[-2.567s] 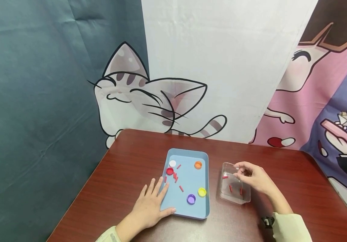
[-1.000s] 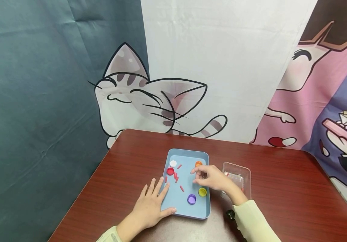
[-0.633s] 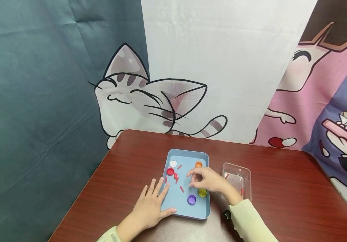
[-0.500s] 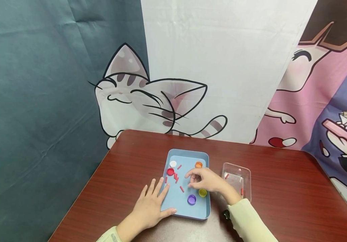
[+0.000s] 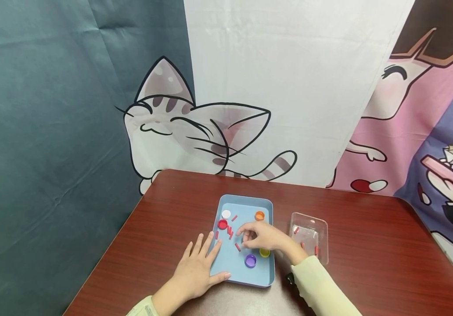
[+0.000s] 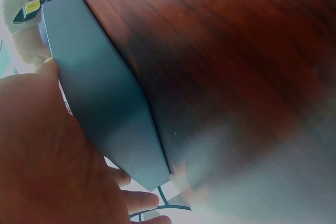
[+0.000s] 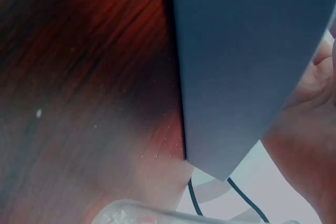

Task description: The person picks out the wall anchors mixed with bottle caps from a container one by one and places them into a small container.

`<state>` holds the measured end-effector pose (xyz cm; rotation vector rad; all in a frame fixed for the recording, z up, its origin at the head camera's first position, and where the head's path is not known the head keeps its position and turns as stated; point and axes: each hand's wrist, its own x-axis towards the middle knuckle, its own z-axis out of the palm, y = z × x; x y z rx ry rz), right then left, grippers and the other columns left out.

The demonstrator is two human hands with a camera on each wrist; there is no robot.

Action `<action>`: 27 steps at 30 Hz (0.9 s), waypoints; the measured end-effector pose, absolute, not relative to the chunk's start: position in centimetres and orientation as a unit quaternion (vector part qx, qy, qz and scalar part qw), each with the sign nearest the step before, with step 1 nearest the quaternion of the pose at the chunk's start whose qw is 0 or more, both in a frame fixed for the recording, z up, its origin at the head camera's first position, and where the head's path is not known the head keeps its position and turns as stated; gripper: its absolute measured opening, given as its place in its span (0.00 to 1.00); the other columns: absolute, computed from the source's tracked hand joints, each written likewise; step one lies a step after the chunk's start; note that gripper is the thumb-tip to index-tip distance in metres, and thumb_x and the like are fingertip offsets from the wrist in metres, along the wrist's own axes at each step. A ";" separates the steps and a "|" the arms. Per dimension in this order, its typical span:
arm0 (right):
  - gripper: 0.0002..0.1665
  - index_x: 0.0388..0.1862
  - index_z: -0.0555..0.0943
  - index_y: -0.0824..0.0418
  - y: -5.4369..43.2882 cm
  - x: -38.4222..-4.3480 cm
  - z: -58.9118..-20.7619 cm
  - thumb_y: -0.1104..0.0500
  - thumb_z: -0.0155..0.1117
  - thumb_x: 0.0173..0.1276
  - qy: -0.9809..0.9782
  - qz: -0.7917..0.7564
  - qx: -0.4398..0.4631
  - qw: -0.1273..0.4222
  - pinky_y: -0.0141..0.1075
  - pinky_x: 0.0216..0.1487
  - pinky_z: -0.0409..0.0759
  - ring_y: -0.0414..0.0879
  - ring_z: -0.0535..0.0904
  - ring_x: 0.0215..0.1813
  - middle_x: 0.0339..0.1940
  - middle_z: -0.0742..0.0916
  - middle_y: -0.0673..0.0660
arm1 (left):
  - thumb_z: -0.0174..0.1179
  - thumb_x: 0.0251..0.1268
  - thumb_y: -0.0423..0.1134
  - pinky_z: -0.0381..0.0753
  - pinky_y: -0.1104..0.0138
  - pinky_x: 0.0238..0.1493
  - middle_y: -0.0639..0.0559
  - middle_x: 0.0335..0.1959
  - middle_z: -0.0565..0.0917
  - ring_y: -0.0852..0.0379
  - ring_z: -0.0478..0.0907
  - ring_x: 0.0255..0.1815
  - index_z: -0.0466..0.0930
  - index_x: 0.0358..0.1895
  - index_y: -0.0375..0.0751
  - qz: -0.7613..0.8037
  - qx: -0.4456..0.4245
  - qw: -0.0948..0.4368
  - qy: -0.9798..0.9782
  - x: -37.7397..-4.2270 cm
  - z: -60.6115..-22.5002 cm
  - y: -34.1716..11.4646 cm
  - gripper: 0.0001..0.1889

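Nearest, the left hand [image 5: 192,270] lies with straight, spread fingers on the left side of the blue tray [image 5: 237,268], thumb over its near edge — probably so that the tray does not slide on the tabletop [image 5: 163,219]. The purple cap [image 5: 250,261] and the yellow cap [image 5: 265,253] sit in the tray's near half. The right hand [image 5: 264,235] bends over the middle, thumb and forefinger apart with nothing visible between them; this gap seems suited to pinching the single red stick [image 5: 237,247] just beside the thumb. The clear box [image 5: 309,216] with three more sticks [image 5: 316,250] stands to the right, within this hand's easy reach. Farther, loose red sticks [image 5: 228,229] lie near the red cap [image 5: 222,224]; the white cap [image 5: 226,214] and the orange cap [image 5: 260,215] are farthest.
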<state>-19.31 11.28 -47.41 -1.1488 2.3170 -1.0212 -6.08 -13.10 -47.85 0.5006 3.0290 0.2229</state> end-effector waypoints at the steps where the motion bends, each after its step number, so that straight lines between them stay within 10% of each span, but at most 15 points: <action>1: 0.16 0.52 0.84 0.63 11.2 -19.3 -47.4 0.61 0.72 0.66 0.820 -0.358 -0.406 0.186 0.29 0.39 0.79 0.34 0.77 0.31 0.28 0.85 0.44 | 0.44 0.67 0.76 0.57 0.39 0.74 0.42 0.82 0.54 0.35 0.50 0.81 0.60 0.80 0.49 0.072 0.163 0.032 0.984 -6.1 -47.9 -13.1 0.46; 27: 0.20 0.52 0.85 0.55 9.7 -19.9 -48.0 0.58 0.78 0.61 0.848 -0.260 -0.406 0.222 0.28 0.32 0.74 0.34 0.71 0.27 0.30 0.82 0.48 | 0.45 0.67 0.76 0.57 0.39 0.74 0.42 0.82 0.53 0.36 0.50 0.81 0.60 0.80 0.50 0.078 0.162 0.028 0.983 -6.1 -48.1 -13.2 0.46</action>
